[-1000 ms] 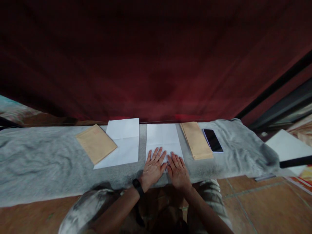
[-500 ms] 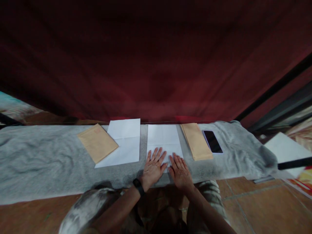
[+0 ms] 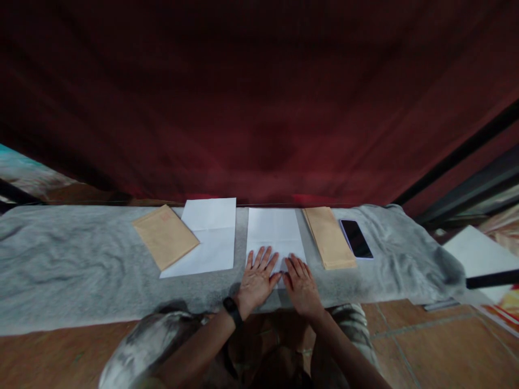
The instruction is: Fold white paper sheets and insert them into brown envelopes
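A creased white sheet of paper (image 3: pixel 272 227) lies flat in front of me on the grey cloth. My left hand (image 3: pixel 258 278) rests palm down on its near left part, fingers spread. On the near right part lies my right hand (image 3: pixel 302 286), also palm down, with its fingers stretched out and close together. The two thumbs nearly meet near the sheet's front edge. To the left is another creased white sheet (image 3: pixel 217 246), partly covered by a brown envelope (image 3: pixel 165 236). A stack of brown envelopes (image 3: pixel 330 237) lies just right of the middle sheet.
A phone (image 3: pixel 357 239) lies right of the envelope stack. The grey cloth (image 3: pixel 81 259) covers a long narrow surface, and a dark red curtain (image 3: pixel 259 119) hangs behind it. Papers (image 3: pixel 478 259) and a black bar (image 3: pixel 492 279) are at the far right.
Both hands stay on the middle sheet, with the right thumb drawn slightly nearer the left one. The whole view has shifted a little.
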Tool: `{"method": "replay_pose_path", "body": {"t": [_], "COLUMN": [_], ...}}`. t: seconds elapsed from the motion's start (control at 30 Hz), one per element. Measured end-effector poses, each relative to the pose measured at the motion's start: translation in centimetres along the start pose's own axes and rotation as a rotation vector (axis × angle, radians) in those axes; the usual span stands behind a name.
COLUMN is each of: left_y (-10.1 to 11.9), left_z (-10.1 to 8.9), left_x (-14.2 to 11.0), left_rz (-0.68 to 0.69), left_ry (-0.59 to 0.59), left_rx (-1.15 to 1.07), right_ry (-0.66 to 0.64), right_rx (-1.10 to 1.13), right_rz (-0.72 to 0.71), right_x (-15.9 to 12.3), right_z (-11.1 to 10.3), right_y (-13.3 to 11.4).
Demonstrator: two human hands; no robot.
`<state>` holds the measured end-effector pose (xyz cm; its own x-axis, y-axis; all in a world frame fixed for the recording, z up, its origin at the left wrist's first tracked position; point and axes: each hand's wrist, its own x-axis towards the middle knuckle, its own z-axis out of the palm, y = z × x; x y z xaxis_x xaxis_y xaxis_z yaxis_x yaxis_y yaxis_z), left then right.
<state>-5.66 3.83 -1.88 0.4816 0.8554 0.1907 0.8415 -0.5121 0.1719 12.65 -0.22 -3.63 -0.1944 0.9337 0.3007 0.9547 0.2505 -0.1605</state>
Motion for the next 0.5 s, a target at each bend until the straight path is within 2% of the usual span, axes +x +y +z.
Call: {"method": "replay_pose_path", "body": {"t": [0.17,0.3,0.5], "left_y": [-0.1,-0.2,-0.2], "left_z": [0.0,0.3,0.8], "left_x": [0.0,0.0,-0.1], "left_rz": [0.015,0.011,0.014], "left_ry": [0.011,0.015,0.017], "left_rx": [0.018,0.015,0.019], "right_ry": [0.029,0.014,-0.031], "right_rx": [-0.022,-0.008,0.045], "right_rz": [-0.024,-0.037,0.018], "right_x": [-0.5,-0.6,1.1], "right_z": [0.8,0.4,-0.2], "right_y": [0.1,0.6,0.2]}}
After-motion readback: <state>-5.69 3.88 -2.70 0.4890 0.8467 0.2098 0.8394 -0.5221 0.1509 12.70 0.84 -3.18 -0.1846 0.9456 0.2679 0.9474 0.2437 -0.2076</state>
